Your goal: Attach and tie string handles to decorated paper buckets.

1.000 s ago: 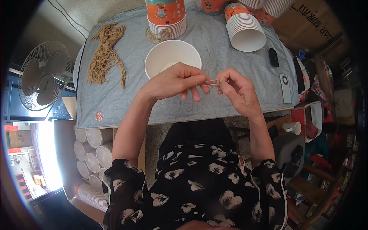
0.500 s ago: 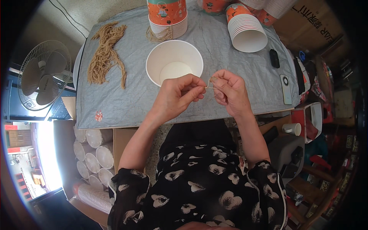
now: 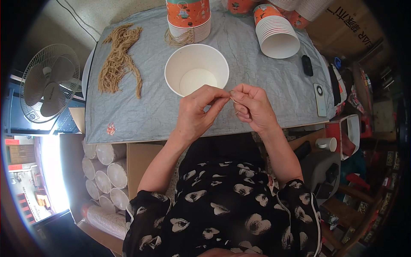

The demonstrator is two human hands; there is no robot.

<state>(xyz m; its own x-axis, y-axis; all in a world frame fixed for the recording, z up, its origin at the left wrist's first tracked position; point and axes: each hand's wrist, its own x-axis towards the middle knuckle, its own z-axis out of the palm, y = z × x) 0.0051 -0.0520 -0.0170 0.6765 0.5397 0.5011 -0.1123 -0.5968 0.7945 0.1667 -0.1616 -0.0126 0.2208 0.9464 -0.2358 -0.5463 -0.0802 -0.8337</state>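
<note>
Both hands meet near the front of the table, just below a large white paper tub (image 3: 197,58) that shows its open mouth. My left hand (image 3: 199,109) pinches one part of a thin tan string (image 3: 233,101) between thumb and forefinger. My right hand (image 3: 253,106) is closed on the same string, its other fingers curled in. The fingertips of the two hands touch or nearly touch, and most of the string is hidden by them. A loose bundle of tan strings (image 3: 120,60) lies at the left of the table.
Behind the tub stands a stack of orange printed tubs (image 3: 188,17) with strings at its base. Another stack (image 3: 280,43) lies tilted at the right. A phone (image 3: 319,99) and a black object (image 3: 307,65) rest near the right edge. A fan (image 3: 50,88) stands at left.
My hands have come closer together, the left moving slightly right and the right slightly left. The string stretch between them has shortened. The view has shifted a little.
</note>
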